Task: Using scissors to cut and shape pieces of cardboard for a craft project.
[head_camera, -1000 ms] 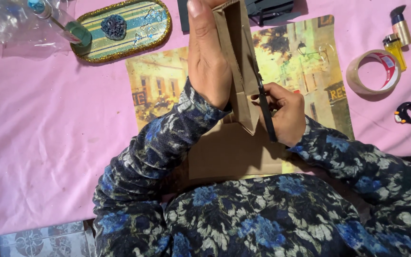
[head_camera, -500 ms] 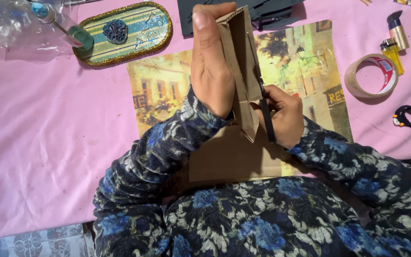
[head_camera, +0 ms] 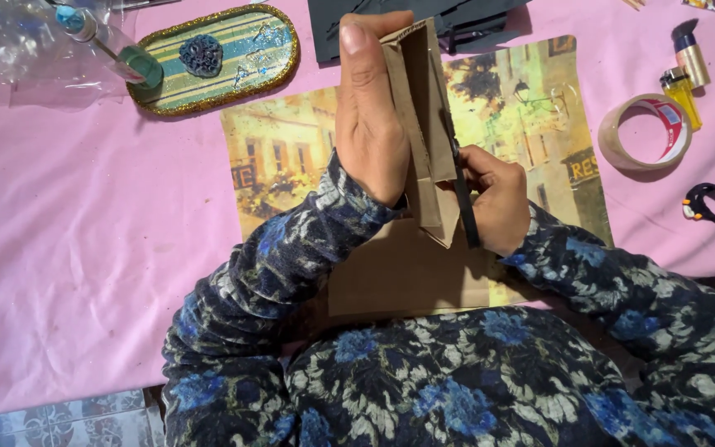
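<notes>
While left hand (head_camera: 371,124) fingers clamp the folded cardboard strip (head_camera: 424,141), right hand (head_camera: 494,199) fingers grip black scissors (head_camera: 463,199) alongside

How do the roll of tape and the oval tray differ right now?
The roll of tape is a small round ring, open through the middle; the oval tray is larger, long and solid. The tape is pale and see-through with a red inner label; the tray is striped green with a gold glitter rim. The tape lies to the right of both hands, the tray to the left. Both lie flat on the pink cloth, untouched.
</notes>
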